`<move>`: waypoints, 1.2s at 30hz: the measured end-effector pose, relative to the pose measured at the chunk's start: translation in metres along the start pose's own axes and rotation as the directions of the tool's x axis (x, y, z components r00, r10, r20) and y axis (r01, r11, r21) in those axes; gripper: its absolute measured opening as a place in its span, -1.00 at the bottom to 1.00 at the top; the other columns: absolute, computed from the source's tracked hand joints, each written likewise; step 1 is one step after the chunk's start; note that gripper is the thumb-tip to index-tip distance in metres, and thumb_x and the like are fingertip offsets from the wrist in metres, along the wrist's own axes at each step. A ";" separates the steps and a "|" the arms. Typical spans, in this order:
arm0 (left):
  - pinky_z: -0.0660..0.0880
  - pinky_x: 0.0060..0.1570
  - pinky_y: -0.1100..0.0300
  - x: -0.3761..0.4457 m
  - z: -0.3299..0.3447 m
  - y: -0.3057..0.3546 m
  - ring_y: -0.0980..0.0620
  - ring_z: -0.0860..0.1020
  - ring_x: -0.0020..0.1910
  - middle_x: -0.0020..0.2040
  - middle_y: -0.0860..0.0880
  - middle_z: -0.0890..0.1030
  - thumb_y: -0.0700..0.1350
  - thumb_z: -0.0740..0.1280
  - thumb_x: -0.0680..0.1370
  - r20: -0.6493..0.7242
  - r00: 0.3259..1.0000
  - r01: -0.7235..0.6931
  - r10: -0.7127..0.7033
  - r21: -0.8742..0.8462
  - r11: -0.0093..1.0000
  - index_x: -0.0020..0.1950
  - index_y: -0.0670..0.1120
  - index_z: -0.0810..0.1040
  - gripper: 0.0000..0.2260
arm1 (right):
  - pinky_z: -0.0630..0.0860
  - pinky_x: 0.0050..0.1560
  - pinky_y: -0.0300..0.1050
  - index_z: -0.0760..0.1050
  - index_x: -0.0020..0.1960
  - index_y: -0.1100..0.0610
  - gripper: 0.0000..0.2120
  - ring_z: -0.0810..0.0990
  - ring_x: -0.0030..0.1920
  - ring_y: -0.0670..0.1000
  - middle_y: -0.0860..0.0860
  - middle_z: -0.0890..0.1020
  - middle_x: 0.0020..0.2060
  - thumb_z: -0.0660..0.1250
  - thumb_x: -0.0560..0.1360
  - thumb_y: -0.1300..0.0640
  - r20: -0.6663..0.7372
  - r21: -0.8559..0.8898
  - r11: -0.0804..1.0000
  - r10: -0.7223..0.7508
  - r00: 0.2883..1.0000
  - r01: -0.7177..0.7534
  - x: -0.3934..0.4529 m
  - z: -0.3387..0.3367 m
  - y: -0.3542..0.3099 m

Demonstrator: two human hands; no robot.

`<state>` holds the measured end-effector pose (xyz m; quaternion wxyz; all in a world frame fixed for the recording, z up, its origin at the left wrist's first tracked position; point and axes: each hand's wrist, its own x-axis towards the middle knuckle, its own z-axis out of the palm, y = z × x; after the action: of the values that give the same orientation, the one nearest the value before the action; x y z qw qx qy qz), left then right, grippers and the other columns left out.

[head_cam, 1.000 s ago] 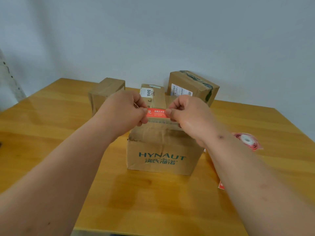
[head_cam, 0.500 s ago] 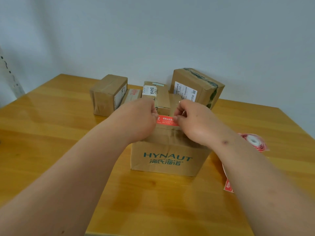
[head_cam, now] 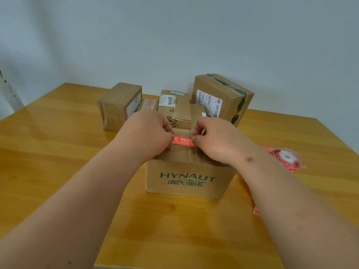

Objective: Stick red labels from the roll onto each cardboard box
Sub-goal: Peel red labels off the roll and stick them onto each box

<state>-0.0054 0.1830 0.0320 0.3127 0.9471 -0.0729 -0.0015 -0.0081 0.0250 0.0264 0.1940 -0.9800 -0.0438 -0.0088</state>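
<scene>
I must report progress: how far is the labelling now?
Done: one flat box at the back seemingly shows red. In hand: both hands, left hand and right hand, hold a red label over the HYNAUT box. Left: the other boxes; roll waits.

There is just one view, from a camera on the person's head. It looks forward and down over both arms at the wooden surface (head_cam: pixel 58 152), with a pale wall behind. It sits close: the forearms fill the bottom, and the front box (head_cam: pixel 186 177) is near the middle. The edges look bent, maybe from the wide lens.
</scene>
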 end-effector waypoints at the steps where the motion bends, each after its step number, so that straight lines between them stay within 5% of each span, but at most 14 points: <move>1: 0.58 -0.11 0.11 0.000 0.001 0.000 0.05 0.62 -0.16 -0.19 0.04 0.68 -0.12 0.35 0.52 -0.010 1.000 0.003 -0.003 0.011 1.000 -0.20 0.04 0.66 -0.86 | 0.39 -0.33 -0.28 0.46 -0.09 -0.05 -0.91 0.48 -0.18 -0.16 -0.12 0.54 -0.13 0.23 0.56 0.11 0.001 -0.001 1.000 -0.002 1.000 0.002 0.000 0.000 0.000; 9: 0.48 -0.14 0.21 0.003 0.009 -0.002 0.08 0.54 -0.12 -0.05 0.07 0.63 -0.08 0.30 0.53 -0.066 0.998 -0.012 0.025 0.188 0.982 0.16 0.12 0.63 -0.76 | 0.36 -0.28 -0.30 0.48 -0.04 -0.02 -0.93 0.50 -0.12 -0.05 -0.10 0.55 -0.14 0.23 0.56 0.10 -0.021 -0.046 0.999 -0.026 0.999 0.025 -0.001 0.004 -0.001; 19: 0.53 -0.19 0.07 0.003 0.019 -0.003 0.00 0.52 -0.16 -0.19 0.04 0.53 -0.05 0.28 0.54 -0.127 0.986 -0.059 0.106 0.330 0.942 -0.05 0.02 0.48 -0.97 | 0.31 -0.32 -0.31 0.48 -0.03 -0.01 -0.94 0.47 -0.15 -0.06 -0.15 0.47 -0.25 0.24 0.57 0.10 -0.022 -0.070 0.996 -0.055 0.998 0.053 -0.001 0.005 -0.001; 27: 0.50 -0.24 0.08 0.003 0.020 -0.002 -0.02 0.53 -0.17 -0.19 0.04 0.52 -0.02 0.28 0.54 -0.104 0.987 -0.073 0.120 0.371 0.926 -0.06 0.04 0.44 -0.95 | 0.46 -0.09 -0.14 0.51 -0.02 -0.02 -0.96 0.51 -0.04 -0.05 -0.09 0.57 -0.09 0.28 0.56 0.08 -0.039 -0.034 0.999 -0.026 0.999 0.025 0.000 0.005 0.001; 36: 0.39 -0.28 0.10 0.003 0.019 0.002 -0.02 0.49 -0.16 -0.25 0.07 0.42 0.14 0.23 0.58 -0.111 0.985 -0.060 0.135 0.509 0.859 0.02 0.06 0.39 -0.83 | 0.32 -0.29 -0.33 0.48 -0.07 -0.03 -0.97 0.48 -0.12 -0.10 -0.14 0.53 -0.16 0.28 0.56 0.06 -0.039 -0.022 0.999 -0.028 0.999 0.027 0.000 0.005 0.005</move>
<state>-0.0040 0.1701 0.0177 0.0589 0.9885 -0.0960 0.1011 -0.0079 0.0226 0.0203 0.1843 -0.9809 -0.0533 -0.0311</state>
